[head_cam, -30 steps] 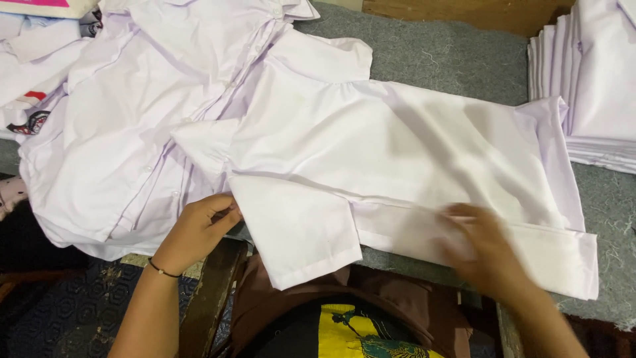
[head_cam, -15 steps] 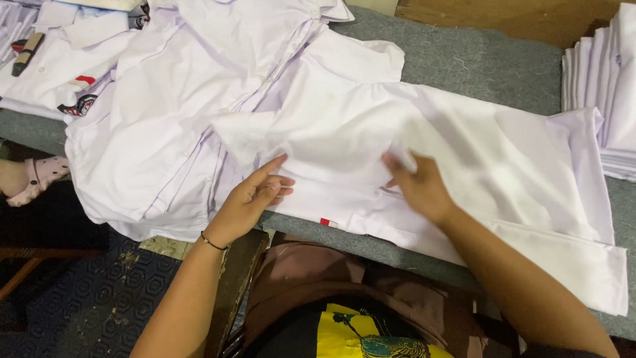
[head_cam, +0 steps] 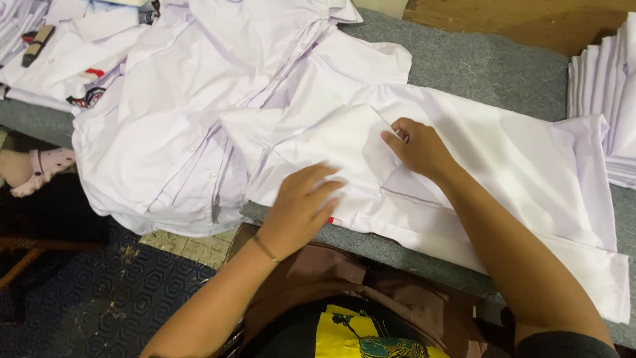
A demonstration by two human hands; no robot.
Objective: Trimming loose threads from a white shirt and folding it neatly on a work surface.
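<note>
A white shirt lies spread flat on a grey felt-covered table. Its sleeve is folded inward over the body. My left hand lies flat with fingers spread on the folded part near the table's front edge. My right hand pinches the edge of the folded sleeve fabric near the middle of the shirt. A small red tag shows at the shirt's lower edge by my left hand.
A heap of unfolded white shirts lies to the left, some hanging over the table edge. Folded white shirts are stacked at the right edge. More shirts with red and black badges lie far left. Another person's sandalled foot shows on the dark patterned floor.
The sleeve has been folded inward over the shirt body. My right hand moved from the shirt's lower right to its middle; my left hand came up from the table edge onto the fold.
</note>
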